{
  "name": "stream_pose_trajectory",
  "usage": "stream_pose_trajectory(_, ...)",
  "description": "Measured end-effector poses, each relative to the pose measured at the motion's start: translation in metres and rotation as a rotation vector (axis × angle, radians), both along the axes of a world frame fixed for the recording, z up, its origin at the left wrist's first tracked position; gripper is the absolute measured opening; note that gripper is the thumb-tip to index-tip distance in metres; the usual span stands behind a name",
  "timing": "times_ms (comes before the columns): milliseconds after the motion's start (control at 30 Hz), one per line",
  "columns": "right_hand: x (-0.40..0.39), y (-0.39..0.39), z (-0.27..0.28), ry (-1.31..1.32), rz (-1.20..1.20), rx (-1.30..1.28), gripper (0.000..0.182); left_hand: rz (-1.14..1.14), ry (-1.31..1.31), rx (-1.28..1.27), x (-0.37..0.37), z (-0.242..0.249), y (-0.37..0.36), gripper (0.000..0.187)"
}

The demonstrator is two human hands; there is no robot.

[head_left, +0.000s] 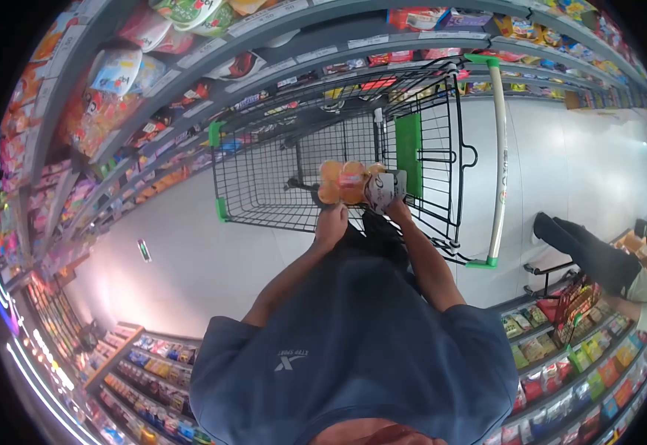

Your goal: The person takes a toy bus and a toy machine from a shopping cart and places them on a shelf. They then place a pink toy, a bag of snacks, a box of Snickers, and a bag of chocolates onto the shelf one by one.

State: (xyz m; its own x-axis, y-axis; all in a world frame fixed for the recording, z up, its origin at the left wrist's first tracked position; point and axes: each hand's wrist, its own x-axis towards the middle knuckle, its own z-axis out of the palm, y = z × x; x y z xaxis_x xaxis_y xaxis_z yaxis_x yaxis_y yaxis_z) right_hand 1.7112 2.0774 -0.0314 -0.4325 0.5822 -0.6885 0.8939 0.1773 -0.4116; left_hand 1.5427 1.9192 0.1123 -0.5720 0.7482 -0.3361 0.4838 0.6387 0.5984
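Observation:
My left hand [331, 225] is closed at the lower edge of a pack of round orange pieces [340, 183] with a pink-and-white label. My right hand [397, 211] has its fingers around a white package with dark print [387, 190], which touches the right end of the orange pack. Both items are in front of my body, overlapping the near side of a black wire shopping cart [264, 211] with green corners. Inside the cart is a green panel [408, 152], to the right of my hands.
The cart's pale handle [500, 148] is on the right. Shelves of packaged snacks [119, 74] line the far side and left. Behind me to the right stands another person [598, 256] with a red basket [577, 302] nearby. Pale floor [167, 230] surrounds the cart.

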Motion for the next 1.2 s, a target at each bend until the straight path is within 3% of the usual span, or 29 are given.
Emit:
stream_pose_trajectory(33, 0.009, -0.002, -0.025, 0.092, 0.053, 0.059, 0.049, 0.065, 0.039, 0.051, 0.001, 0.001, 0.000, 0.019)
stream_pose_trajectory(67, 0.021, 0.000, -0.057, 0.226, -0.060, -0.099, 0.045, 0.039, 0.149, 0.176, 0.006, 0.001, 0.002, 0.017)
stream_pose_trajectory(100, 0.018, 0.010, -0.027, 0.261, -0.046, -0.150, 0.039, 0.045, 0.159, 0.179, 0.008, -0.003, 0.003, 0.017)
stream_pose_trajectory(300, 0.028, 0.023, -0.018, 0.079, 0.103, -0.129, 0.039, 0.094, 0.168, 0.222, 0.026, -0.008, 0.003, 0.012)
stream_pose_trajectory(367, 0.030, 0.019, -0.029, 0.170, 0.143, 0.070, 0.038, 0.100, 0.141, 0.172, 0.029, -0.007, 0.005, 0.012)
stream_pose_trajectory(500, 0.018, 0.031, -0.019, 0.034, 0.170, -0.085, 0.037, 0.102, 0.062, 0.130, 0.028, -0.009, 0.010, 0.014)
stream_pose_trajectory(767, 0.016, 0.037, -0.035, 0.072, 0.207, 0.005, 0.036, 0.109, -0.082, -0.014, 0.024, -0.017, 0.016, 0.027)
stream_pose_trajectory(900, 0.015, 0.044, -0.035, 0.039, 0.361, 0.061, 0.039, 0.077, -0.110, 0.019, 0.020, -0.024, 0.023, 0.025)
stream_pose_trajectory(1033, 0.002, 0.042, -0.002, 0.171, 0.373, 0.061, 0.039, 0.026, -0.141, -0.030, 0.010, -0.044, 0.026, 0.024)
stream_pose_trajectory(1133, -0.006, 0.050, 0.010, 0.400, 0.538, 0.188, 0.035, -0.041, -0.281, 0.011, -0.001, -0.078, 0.036, 0.019)
stream_pose_trajectory(1167, -0.014, 0.043, 0.035, 0.476, 0.212, 0.035, 0.032, -0.047, -0.278, 0.023, -0.003, -0.085, 0.039, 0.019)
stream_pose_trajectory(1200, -0.020, 0.041, 0.053, 0.519, 0.108, -0.059, 0.030, 0.045, -0.293, 0.120, -0.005, -0.091, 0.039, 0.021)
